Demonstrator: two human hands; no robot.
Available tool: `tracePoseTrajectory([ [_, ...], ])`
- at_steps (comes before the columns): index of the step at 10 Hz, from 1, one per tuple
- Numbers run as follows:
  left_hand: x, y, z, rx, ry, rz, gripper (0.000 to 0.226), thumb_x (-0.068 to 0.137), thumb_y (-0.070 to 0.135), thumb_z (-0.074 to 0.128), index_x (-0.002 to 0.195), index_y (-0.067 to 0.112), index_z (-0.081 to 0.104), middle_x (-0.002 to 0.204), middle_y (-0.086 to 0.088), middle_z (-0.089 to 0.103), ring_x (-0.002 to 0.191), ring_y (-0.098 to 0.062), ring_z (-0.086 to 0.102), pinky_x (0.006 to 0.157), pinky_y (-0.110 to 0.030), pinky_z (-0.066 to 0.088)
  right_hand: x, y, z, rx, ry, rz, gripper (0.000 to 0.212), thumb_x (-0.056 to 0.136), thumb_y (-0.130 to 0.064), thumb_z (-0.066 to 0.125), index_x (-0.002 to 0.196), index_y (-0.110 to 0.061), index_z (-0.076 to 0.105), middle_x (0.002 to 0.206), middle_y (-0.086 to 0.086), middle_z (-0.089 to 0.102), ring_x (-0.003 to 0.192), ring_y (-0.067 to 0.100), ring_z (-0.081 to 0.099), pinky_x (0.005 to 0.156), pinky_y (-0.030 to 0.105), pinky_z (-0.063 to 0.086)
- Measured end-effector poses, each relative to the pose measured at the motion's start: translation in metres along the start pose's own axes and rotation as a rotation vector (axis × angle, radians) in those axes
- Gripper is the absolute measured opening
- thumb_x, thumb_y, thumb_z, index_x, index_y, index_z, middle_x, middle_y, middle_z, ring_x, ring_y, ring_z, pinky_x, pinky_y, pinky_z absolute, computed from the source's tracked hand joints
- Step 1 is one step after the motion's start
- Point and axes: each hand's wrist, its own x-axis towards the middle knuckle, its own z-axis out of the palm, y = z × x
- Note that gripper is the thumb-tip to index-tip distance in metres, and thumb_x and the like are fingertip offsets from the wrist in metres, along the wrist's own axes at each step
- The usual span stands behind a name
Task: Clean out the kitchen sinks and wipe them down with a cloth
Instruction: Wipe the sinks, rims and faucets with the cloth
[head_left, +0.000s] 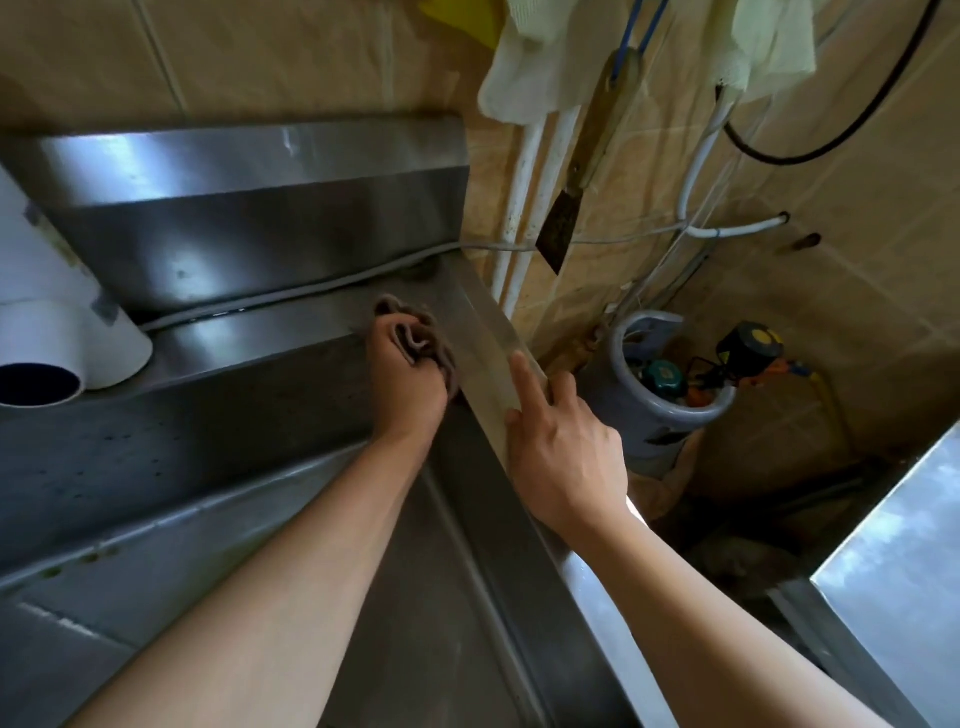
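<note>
Sink (291, 415) far right corner was being wiped; bunched cloth (415, 340) was gripped by left hand (408, 387). Right hand (563, 449) was rested open-fingered on right rim. Basin walls likely left.

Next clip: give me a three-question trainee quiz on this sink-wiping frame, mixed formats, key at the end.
1. True or false: the left hand grips the brown cloth.
2. The right hand rests on: A) the white pipe B) the sink's right rim C) the scraper hanging on the wall.
3. Fill in: the cloth is pressed into the sink's far-right ____.

Key: 1 true; 2 B; 3 corner.
</note>
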Motion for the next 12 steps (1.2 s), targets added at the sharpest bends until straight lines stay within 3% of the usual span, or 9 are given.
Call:
tracePoseTrajectory([
  [1,-0.005,-0.015,0.008,0.092,0.129,0.087,0.026,0.085,-0.011,0.049,0.101,0.009,0.051,0.103,-0.009,0.055,0.092,-0.013,0.051,0.073,0.0,0.037,0.0,0.001,0.001,-0.013,0.024,-0.01,0.054,0.098,-0.041,0.032,0.146,-0.034,0.008,0.114,0.006,0.046,0.089,0.03,0.057,0.06,0.034,0.035],
  [3,-0.003,-0.047,0.015,0.087,0.225,0.028,0.036,0.083,-0.015,0.044,0.116,-0.006,0.056,0.118,-0.025,0.058,0.113,-0.03,0.054,0.103,-0.034,0.039,-0.001,0.002,0.005,-0.016,0.051,-0.006,0.054,0.097,-0.038,0.035,0.144,-0.032,0.012,0.111,0.008,0.048,0.084,0.03,0.056,0.056,0.034,0.034],
  [4,-0.001,-0.075,0.014,0.108,0.197,-0.04,0.035,0.086,-0.012,0.044,0.118,-0.006,0.057,0.119,-0.025,0.058,0.115,-0.033,0.053,0.103,-0.041,0.039,0.001,0.001,0.006,-0.009,0.049,-0.016,0.053,0.096,-0.037,0.036,0.144,-0.031,0.013,0.112,0.009,0.048,0.084,0.031,0.056,0.057,0.035,0.034],
  [5,-0.005,-0.098,0.011,0.254,0.112,-0.19,0.033,0.089,-0.006,0.046,0.12,-0.007,0.056,0.122,-0.026,0.057,0.115,-0.037,0.052,0.102,-0.038,0.039,0.0,0.0,0.005,-0.008,0.053,-0.024,0.054,0.096,-0.037,0.036,0.144,-0.03,0.014,0.111,0.008,0.048,0.084,0.03,0.055,0.057,0.034,0.032],
  [8,-0.003,-0.143,-0.006,0.439,-0.22,-0.362,0.045,0.086,-0.003,0.05,0.13,0.006,0.052,0.13,-0.021,0.053,0.117,-0.035,0.054,0.097,-0.043,0.048,0.003,0.001,0.006,-0.013,0.074,-0.033,0.053,0.095,-0.037,0.036,0.143,-0.027,0.018,0.106,0.008,0.048,0.079,0.028,0.054,0.055,0.033,0.029],
  [9,-0.017,-0.144,-0.009,0.559,-0.249,-0.332,0.038,0.084,-0.008,0.052,0.122,-0.006,0.055,0.123,-0.028,0.056,0.114,-0.041,0.054,0.098,-0.042,0.044,0.002,0.002,0.006,-0.02,0.07,-0.032,0.052,0.096,-0.036,0.035,0.145,-0.028,0.018,0.108,0.009,0.047,0.083,0.031,0.055,0.058,0.035,0.029],
  [10,-0.048,-0.146,-0.014,0.643,-0.32,-0.268,0.036,0.084,0.001,0.047,0.116,-0.016,0.055,0.116,-0.035,0.057,0.11,-0.046,0.053,0.097,-0.041,0.039,0.002,0.002,0.006,-0.01,0.074,-0.022,0.051,0.097,-0.035,0.033,0.145,-0.028,0.018,0.109,0.01,0.047,0.086,0.032,0.055,0.06,0.036,0.029],
  [11,-0.074,-0.149,-0.021,0.78,-0.404,-0.201,0.028,0.084,-0.002,0.048,0.107,-0.012,0.059,0.108,-0.03,0.063,0.102,-0.043,0.057,0.086,-0.038,0.042,0.002,0.002,0.006,-0.017,0.054,-0.014,0.051,0.098,-0.035,0.032,0.145,-0.029,0.017,0.113,0.012,0.047,0.091,0.035,0.055,0.062,0.037,0.03],
  [12,-0.083,-0.149,-0.026,0.91,-0.46,-0.154,0.021,0.086,0.0,0.049,0.104,-0.004,0.061,0.108,-0.023,0.065,0.102,-0.036,0.06,0.083,-0.033,0.041,0.0,0.002,0.004,-0.019,0.052,-0.013,0.051,0.097,-0.035,0.033,0.146,-0.029,0.017,0.114,0.012,0.047,0.093,0.036,0.055,0.063,0.036,0.029],
])
